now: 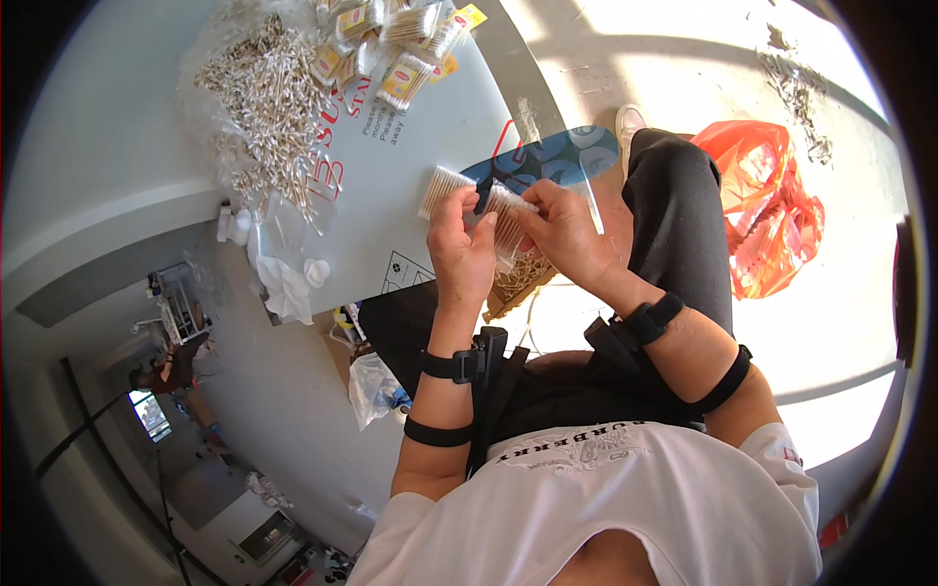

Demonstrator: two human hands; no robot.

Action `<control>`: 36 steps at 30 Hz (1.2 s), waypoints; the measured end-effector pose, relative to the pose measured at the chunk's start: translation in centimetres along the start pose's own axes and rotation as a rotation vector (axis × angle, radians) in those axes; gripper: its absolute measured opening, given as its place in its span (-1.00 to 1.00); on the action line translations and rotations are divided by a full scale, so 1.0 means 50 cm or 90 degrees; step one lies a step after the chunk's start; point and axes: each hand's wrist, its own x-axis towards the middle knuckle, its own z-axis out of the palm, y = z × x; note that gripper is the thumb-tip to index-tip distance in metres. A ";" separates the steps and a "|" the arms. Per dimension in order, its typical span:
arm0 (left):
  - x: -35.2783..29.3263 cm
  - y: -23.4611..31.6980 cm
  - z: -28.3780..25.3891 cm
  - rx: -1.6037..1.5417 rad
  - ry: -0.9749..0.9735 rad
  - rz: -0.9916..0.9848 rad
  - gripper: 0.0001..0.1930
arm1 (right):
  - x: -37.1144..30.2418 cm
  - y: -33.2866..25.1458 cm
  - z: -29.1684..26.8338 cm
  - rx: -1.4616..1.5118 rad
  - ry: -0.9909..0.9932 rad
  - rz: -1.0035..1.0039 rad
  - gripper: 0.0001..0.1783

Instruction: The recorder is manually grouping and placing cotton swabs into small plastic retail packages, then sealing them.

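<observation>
A small clear packet of cotton swabs [507,223] is between my two hands, over the table's near edge. My left hand [462,256] is closed, with its thumb and fingers at the packet's left edge. On the other side, my right hand [570,232] pinches the packet's upper right part between thumb and fingers. A bundle of cotton swabs [445,189] lies on the table just beyond my left fingers. Below the packet, a box of loose swabs [518,283] shows partly between my wrists.
A large heap of loose cotton swabs [269,107] rests on clear plastic at the table's far left. Several filled swab packets [404,78] with yellow labels lie beside it. White crumpled tissue [285,283] is at the left edge. A red plastic bag [767,210] stands on the floor at right.
</observation>
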 end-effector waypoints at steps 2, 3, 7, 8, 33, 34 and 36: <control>-0.018 0.007 0.027 0.047 0.013 0.062 -0.54 | 0.003 0.013 -0.009 0.025 0.054 0.029 -0.69; -0.029 0.011 0.036 0.100 0.033 0.122 -0.50 | 0.004 0.001 -0.013 0.024 0.051 0.029 -0.69; -0.067 0.015 0.078 0.291 -0.050 0.151 -0.30 | 0.003 -0.024 -0.052 -0.312 0.016 0.004 -0.81; -0.071 0.016 0.082 0.308 -0.083 0.127 -0.22 | 0.003 -0.022 -0.061 -0.420 0.045 -0.058 -0.83; 0.066 0.020 0.068 0.056 0.016 0.262 -0.40 | 0.029 0.010 -0.052 0.253 0.251 -0.161 -0.79; 0.082 0.024 0.077 0.096 0.009 0.249 -0.40 | 0.029 0.008 -0.047 0.254 0.248 -0.162 -0.79; 0.106 0.037 0.108 0.240 0.020 0.244 -0.38 | 0.029 0.009 -0.050 0.250 0.254 -0.163 -0.80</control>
